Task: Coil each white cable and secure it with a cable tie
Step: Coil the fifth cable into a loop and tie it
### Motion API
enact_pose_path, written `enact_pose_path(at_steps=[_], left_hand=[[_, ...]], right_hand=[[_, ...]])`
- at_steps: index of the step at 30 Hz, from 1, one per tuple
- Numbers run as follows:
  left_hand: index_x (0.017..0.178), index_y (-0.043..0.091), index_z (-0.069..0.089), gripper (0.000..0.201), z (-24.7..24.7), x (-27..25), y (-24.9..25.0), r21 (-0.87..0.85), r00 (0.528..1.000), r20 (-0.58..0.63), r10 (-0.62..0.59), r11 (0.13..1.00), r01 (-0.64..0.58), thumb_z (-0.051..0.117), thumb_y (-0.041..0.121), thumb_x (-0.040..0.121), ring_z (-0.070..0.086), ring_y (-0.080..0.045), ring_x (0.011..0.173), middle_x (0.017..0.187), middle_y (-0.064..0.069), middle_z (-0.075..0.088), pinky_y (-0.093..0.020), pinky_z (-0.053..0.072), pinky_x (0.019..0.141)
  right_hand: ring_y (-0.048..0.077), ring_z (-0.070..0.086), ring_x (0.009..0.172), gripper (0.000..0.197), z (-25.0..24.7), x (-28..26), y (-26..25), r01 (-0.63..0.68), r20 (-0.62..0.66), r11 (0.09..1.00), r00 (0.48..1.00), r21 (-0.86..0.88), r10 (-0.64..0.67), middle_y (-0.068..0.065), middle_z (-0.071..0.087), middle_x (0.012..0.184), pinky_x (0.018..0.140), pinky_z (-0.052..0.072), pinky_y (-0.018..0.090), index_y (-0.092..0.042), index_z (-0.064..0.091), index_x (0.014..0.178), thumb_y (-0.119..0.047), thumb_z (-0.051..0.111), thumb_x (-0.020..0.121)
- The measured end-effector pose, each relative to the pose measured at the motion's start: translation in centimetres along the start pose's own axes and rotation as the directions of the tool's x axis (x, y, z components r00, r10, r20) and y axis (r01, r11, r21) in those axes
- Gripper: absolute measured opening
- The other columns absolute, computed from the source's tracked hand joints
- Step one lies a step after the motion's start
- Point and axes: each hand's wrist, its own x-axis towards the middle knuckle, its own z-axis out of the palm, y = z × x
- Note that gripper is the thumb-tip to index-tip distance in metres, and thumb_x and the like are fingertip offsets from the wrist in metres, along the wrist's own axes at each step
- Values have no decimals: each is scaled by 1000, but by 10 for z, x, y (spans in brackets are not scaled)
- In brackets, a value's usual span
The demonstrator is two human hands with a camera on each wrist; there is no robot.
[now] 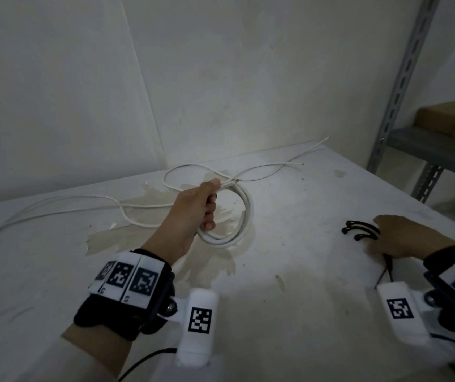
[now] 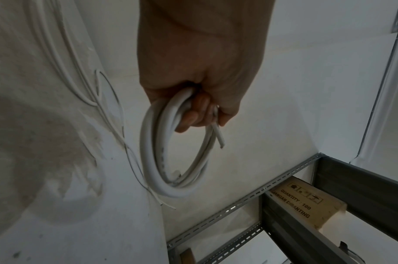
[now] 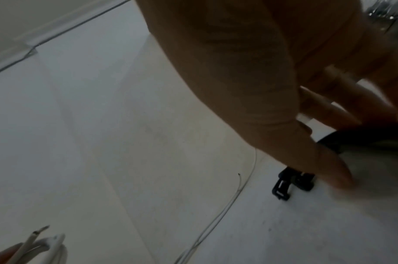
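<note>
Head view: a coiled white cable is held above the white bench by the left hand, whose grip is clamped round the gathered turns at the coil's left side. The ring is seen standing roughly on edge, its longer axis running from the far end, where a short cut end pokes past the knuckles toward the far right, down to the near rim close to the bench. Most of the loop is hung out to the right of the fist and below it. In the left wrist view the same coil is seen hanging below the curled fingers, several turns bundled together, and the stub end is pointed away from the palm. More loose white cable is laid across the bench to the left and behind the coil, with thin strands trailing toward the far right corner by the wall. Near the right edge, a bunch of black cable ties is lain on the bench, heads pointing left, and the right hand is rested over their tails. In the right wrist view the fingers are stretched down at the ties, but the picture is blurred, so whether that grip is closed on a tie or merely touching cannot be told. A grey metal shelf carrying a brown box is seen at the far right.
</note>
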Motion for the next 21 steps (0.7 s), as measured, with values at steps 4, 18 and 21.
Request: enact_pose_path(at_steps=[4, 18, 21], left_hand=[[63, 16, 39, 34, 1, 2, -2, 3, 1000, 3, -4, 1000, 4, 47, 29, 94, 25, -5, 35, 43, 10, 27, -18, 28, 39], [62, 15, 41, 36, -28, 2, -10, 33, 999, -33, -2, 999, 3, 48, 30, 93, 25, -6, 34, 41, 10, 27, -20, 30, 40], [62, 15, 41, 36, -30, 1, -10, 30, 999, -33, -1, 1000, 2, 48, 30, 93, 25, -6, 34, 42, 10, 27, -20, 28, 40]], right_hand=[[23, 52, 99, 44, 0, 6, -22, 56, -21, 998, 998, 24, -55, 16, 50, 123, 73, 42, 22, 0, 45, 123, -16, 60, 84], [25, 55, 73, 4, 13, 22, -86, 232, -204, 968, 957, 99, -208, 13, 56, 80, 49, 38, 23, 1, 59, 83, -2, 59, 82], [28, 59, 78, 11, 11, 18, -86, 256, -340, 961, 918, 109, -206, 14, 62, 87, 61, 42, 26, 4, 61, 83, -5, 56, 83]])
